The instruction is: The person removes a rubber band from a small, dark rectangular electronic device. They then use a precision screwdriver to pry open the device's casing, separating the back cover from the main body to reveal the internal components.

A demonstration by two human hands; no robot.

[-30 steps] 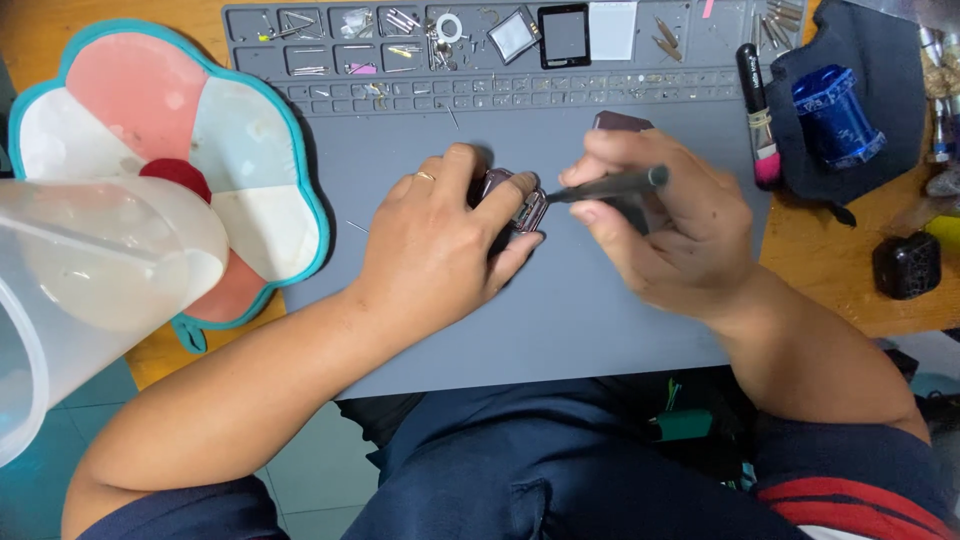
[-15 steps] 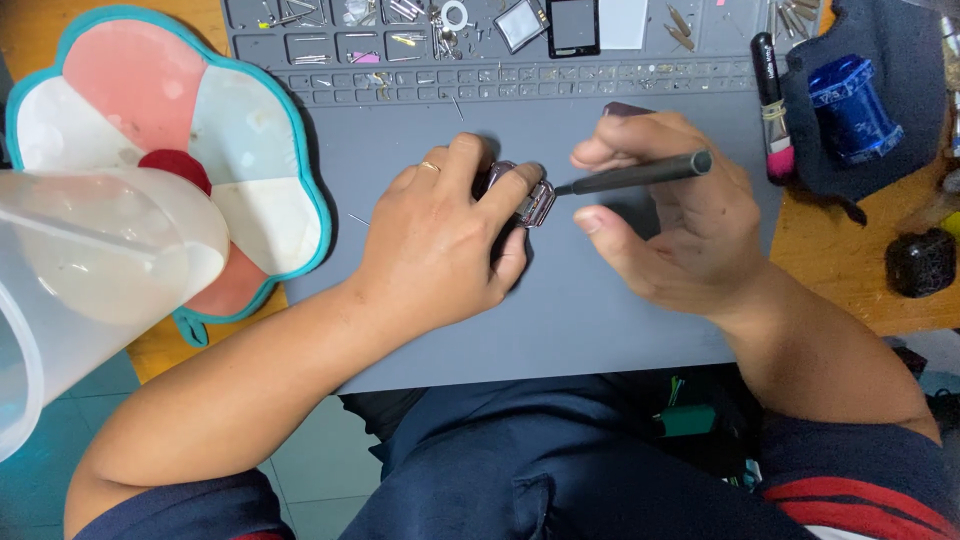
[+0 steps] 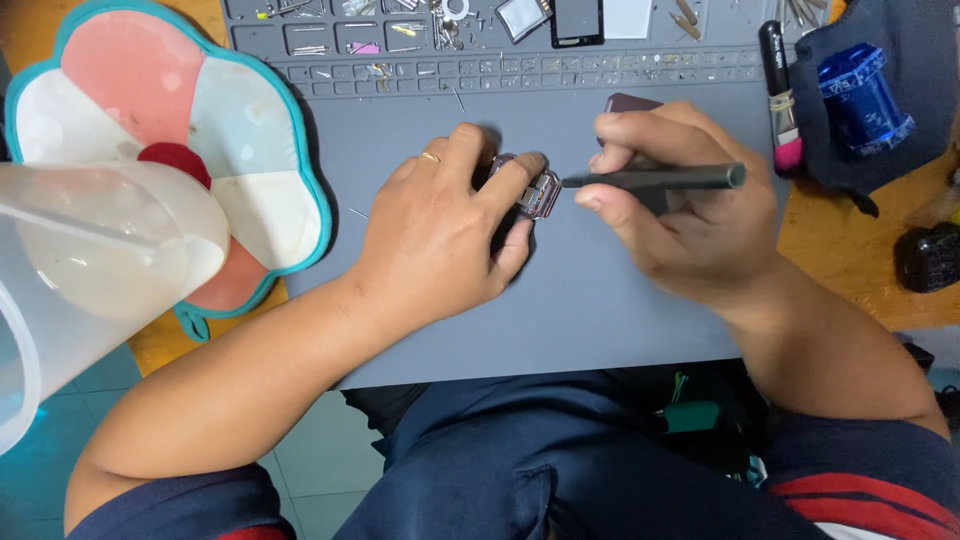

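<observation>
While the left hand [image 3: 440, 235] pinches the small watch [image 3: 535, 190], the right hand [image 3: 690, 200] grips a screwdriver [image 3: 655, 179] beside it.

A grey rubber work mat [image 3: 600, 300] lies in the middle of the orange wooden table [image 3: 850, 260]. On it, the left hand [image 3: 440, 230] rests over a small purple metal-framed watch case [image 3: 535, 188], with the right hand [image 3: 690, 210] just to its right, gripping a dark slim screwdriver [image 3: 655, 179] whose tip points left at the case. Left of the mat lies a flower-shaped pink, white and teal tray [image 3: 240, 150]; a clear plastic jug [image 3: 80, 270] stands in front of it. Compartments of small parts line the mat's far edge. A blue cylindrical bottle [image 3: 865, 100] sits on a dark cloth [image 3: 850, 170] at far right.
</observation>
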